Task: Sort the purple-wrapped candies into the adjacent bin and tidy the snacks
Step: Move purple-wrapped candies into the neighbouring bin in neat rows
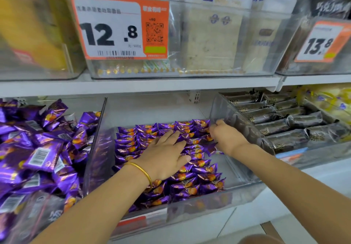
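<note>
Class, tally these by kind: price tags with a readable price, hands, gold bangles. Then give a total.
Price tags with a readable price: 2, the 12.8 tag and the 13.8 tag
Hands: 2, left hand and right hand
Gold bangles: 1, the gold bangle
Total: 5

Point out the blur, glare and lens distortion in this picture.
Head view: the yellow packs at top left are smeared by blur. In the same head view, the middle price tag reads sharp, while the right price tag is softer and leans, likely wide-lens bending. Glare streaks the clear bin wall beside the right hand, and the purple candies flash bright highlights.
</note>
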A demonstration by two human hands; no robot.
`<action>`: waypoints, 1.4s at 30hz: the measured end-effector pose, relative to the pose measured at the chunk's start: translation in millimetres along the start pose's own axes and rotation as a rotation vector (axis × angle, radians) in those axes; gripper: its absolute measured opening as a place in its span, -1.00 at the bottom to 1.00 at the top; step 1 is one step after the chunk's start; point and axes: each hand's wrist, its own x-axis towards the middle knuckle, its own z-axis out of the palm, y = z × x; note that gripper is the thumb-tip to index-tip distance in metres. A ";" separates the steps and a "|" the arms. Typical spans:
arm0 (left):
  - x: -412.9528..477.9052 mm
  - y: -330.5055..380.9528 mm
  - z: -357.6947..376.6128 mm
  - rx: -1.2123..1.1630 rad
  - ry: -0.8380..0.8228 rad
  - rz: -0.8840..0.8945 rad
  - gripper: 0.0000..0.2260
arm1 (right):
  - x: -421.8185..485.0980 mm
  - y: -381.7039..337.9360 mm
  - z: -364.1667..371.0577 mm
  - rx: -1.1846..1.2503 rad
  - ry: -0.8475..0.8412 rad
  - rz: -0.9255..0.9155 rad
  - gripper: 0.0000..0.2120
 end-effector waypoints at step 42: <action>-57.7 -29.5 -29.4 -0.055 0.439 0.152 -0.52 | -42.9 -76.4 -33.7 0.767 0.428 -0.166 -0.72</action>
